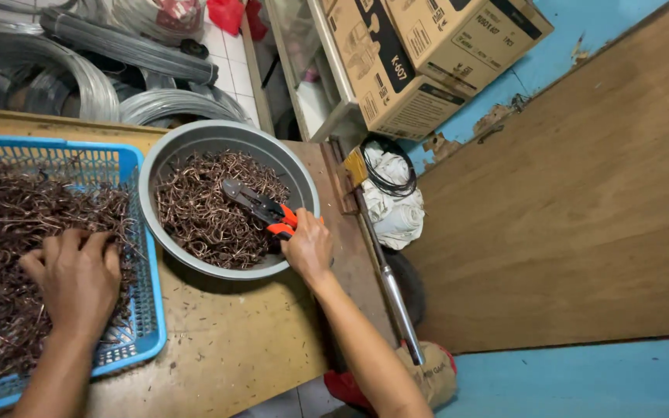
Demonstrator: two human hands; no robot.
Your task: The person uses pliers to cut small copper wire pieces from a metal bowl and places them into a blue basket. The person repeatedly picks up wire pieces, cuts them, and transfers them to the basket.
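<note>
- Both forearms come up from the bottom edge, over a wooden worktable (234, 340).
- Left hand (77, 275) lies palm down inside a blue plastic basket (145, 310), on a heap of dark bent wire pieces (9, 224). Its fingers are a little apart and curl into the heap; whether they pinch any piece, I cannot tell.
- Right hand (308, 246) is at the near right rim of a round grey basin (195, 139). Its fingers are closed around the orange handles of a pair of cutting pliers (261, 207).
- Pliers point away from the fingers, up and to the left, and the dark head rests on the copper-coloured wire pieces (203, 209) that fill the basin.
- Basin stands on the table, touching the right side of the basket.
- Two brown cardboard boxes (420, 54) lie tilted beside a shelf at the top, with black printed panels and a line drawing on the side.
- Below the boxes, a white cloth (396, 205) with a black cable loop is against the blue wall.
- Coils of grey steel wire (79, 77) are behind the table, top left.
- Large brown board (582, 193) leans on the right.
</note>
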